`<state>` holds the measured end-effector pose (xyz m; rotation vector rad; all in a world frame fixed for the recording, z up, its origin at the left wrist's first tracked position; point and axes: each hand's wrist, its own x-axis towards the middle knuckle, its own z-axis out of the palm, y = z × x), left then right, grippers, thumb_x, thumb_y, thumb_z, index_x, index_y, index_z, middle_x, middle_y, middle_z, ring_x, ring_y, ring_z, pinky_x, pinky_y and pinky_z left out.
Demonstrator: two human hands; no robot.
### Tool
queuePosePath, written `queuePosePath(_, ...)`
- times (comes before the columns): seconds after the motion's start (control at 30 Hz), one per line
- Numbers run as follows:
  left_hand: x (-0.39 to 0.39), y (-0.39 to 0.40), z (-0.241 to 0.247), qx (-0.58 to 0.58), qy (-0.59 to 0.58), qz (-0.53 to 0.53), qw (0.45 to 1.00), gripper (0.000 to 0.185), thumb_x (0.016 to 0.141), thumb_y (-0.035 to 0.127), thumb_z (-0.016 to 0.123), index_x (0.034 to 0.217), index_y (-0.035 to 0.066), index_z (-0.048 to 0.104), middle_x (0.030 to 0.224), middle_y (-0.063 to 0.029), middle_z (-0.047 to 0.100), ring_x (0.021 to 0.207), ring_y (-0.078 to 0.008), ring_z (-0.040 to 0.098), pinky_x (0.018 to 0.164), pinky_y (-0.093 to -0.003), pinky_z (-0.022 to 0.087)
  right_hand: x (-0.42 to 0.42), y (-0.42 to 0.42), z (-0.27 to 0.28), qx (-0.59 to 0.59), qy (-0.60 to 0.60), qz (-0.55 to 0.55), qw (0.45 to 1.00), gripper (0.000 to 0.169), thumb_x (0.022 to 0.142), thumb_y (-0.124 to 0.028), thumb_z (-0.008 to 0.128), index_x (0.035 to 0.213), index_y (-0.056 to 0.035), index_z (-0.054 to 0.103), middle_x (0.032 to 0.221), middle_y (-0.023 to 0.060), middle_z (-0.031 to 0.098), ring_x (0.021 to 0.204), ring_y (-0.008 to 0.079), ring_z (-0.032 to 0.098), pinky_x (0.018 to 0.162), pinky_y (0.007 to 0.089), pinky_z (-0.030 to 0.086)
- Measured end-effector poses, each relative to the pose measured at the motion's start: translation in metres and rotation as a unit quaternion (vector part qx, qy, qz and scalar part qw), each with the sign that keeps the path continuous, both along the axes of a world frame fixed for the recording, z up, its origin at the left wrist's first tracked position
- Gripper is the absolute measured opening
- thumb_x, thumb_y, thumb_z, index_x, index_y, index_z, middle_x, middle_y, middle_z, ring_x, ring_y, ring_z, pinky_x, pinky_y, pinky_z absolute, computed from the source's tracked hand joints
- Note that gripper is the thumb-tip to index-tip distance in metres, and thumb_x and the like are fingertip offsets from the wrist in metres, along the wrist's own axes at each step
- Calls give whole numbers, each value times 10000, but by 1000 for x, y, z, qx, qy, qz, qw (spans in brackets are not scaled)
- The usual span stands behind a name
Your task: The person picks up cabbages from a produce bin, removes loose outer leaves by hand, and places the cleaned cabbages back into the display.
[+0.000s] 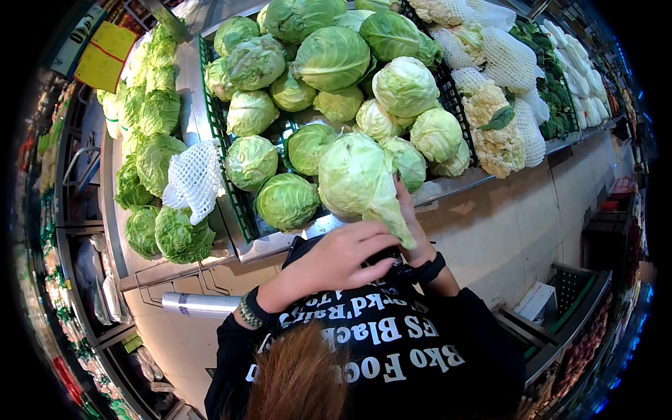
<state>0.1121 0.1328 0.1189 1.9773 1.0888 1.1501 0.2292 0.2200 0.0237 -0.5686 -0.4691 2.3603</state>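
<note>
A pale green cabbage (pixel 346 170) is before me at the front edge of the cabbage display, with a loose outer leaf (pixel 389 212) hanging from its right side. My right hand (pixel 412 223) holds the cabbage from the right, and the leaf partly hides its fingers. Just below the cabbage, my left hand (pixel 341 254) reaches across from the left, its fingertips close by the leaf's lower end. Its thumb stands apart from the fingers; whether it touches the leaf is unclear. More cabbages (pixel 333 58) lie heaped behind, in and around a green plastic crate (pixel 214 118).
Leafy lettuces (pixel 181 236) and a white foam net (pixel 194 178) lie at the left. Rightwards come cauliflowers (pixel 496 126) in foam nets, then broccoli (pixel 562 105). A plastic film roll (pixel 199 303) hangs below the counter's front edge (pixel 273 251). Black crates (pixel 572 294) stand at right.
</note>
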Motion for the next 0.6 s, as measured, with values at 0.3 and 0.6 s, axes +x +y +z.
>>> queuePosePath(0.3, -65, -4, -32, -84, -112, 251, 958, 509, 611, 19, 615, 1090, 26, 441, 1064, -132, 457, 993, -231, 456, 829, -309, 369, -8, 4, 6, -69, 98, 55, 991, 600, 829, -440, 434, 1286, -87, 272, 1279, 107, 357, 1151, 269, 376, 948, 409, 315)
queuePosePath(0.6, -50, 7, -61, -223, -317, 205, 899, 1054, 517, 102, 765, 1317, 61, 82, 1249, -149, 292, 1133, -230, 350, 935, -335, 311, -20, 6, 7, 21, -9, 101, 995, 625, 844, -511, 321, 1316, -122, 191, 1305, 81, 312, 1172, 218, 349, 957, 363, 314)
